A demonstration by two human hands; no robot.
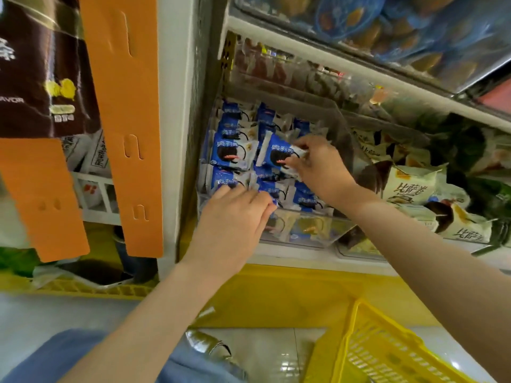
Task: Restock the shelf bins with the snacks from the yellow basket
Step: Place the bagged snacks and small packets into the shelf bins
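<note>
Two hands (235,219) (320,164), one pinched packet (272,153)

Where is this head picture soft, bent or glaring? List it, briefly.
Head view: wide-angle bend curves the shelf edge and the orange strips; the top shelf's blue packs are blurred; the blue cookie packet pinched by the right hand is legible; glare spots the floor tile.

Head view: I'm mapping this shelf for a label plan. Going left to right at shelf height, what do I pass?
Brown snack bag → tall orange strip → blue cookie packs → white pastry packs.
</note>
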